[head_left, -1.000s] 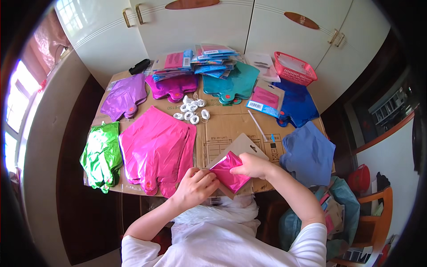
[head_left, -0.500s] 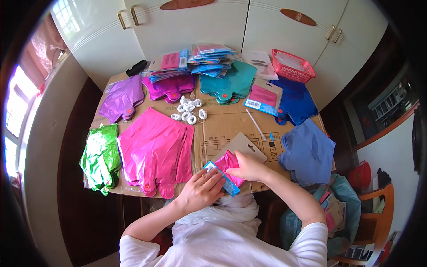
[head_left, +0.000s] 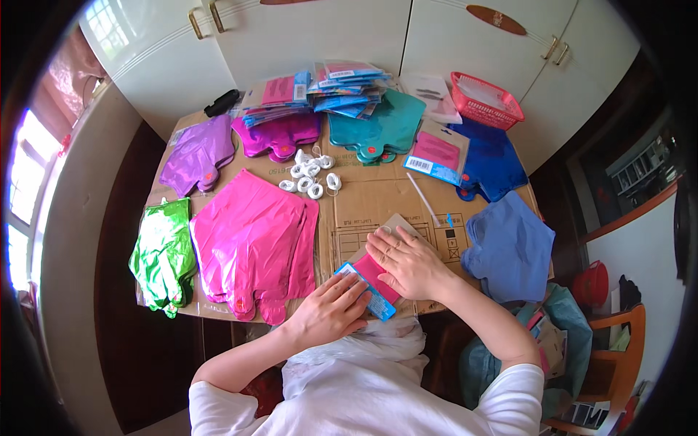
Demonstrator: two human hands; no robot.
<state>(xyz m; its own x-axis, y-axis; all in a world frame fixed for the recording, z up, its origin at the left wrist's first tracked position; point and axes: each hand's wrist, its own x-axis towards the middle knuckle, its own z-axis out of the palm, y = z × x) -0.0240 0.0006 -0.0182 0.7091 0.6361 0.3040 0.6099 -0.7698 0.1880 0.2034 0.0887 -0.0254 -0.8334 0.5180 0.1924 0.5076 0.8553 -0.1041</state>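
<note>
Pink flat packet [head_left: 379, 273] is lying at the front edge of the desk [head_left: 356, 207], a bit right of centre, askew to that edge. My right hand [head_left: 408, 263] is resting palm-down over its pink middle and the beige card [head_left: 400, 221] beyond: fingers extended, not grasping. My left hand [head_left: 329, 307] is resting on the blue strip [head_left: 379, 305], fingers fairly straight, not clenched; can't tell if the thumb is tucking under.

Doing this well, my read: left steadying the strip, right spreading pressure evenly, palm flat, working outward from the strip. Hard fingertip pushing would be risking creases.

Further out: pink foil sheets [head_left: 251, 247] are lying left along the front edge, pale blue sheets [head_left: 509, 247] by the front-right corner. White coils [head_left: 309, 174] are sitting mid-desk, similar packets [head_left: 345, 94] are lying stacked at the back edge, red basket [head_left: 487, 105] is sitting at the back-right corner.
</note>
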